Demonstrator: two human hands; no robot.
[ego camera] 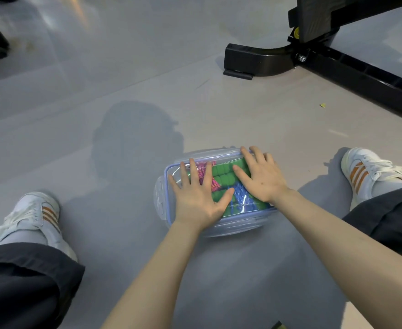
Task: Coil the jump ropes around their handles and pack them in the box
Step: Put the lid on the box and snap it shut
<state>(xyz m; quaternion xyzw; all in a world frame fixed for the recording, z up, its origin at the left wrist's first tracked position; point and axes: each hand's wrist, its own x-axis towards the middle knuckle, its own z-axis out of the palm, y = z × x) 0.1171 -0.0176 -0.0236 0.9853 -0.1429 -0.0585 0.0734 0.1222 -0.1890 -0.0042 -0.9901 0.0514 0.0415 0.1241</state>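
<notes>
Left hand (pixel 196 195): fingers wide, flat on the lid (pixel 178 170), apparently pressing it to seat.
Box (pixel 230 230): on floor (pixel 124 210), lid on.
Ropes (pixel 223 173): inside box, green handles, pink and blue cord.
Right hand (pixel 261 179): fingers wide, flat on lid, sharing the push evenly.

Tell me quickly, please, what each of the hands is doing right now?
Left hand: open, fingers spread, pressing flat on the box lid.
Right hand: open, pressing flat on the same lid.
</notes>
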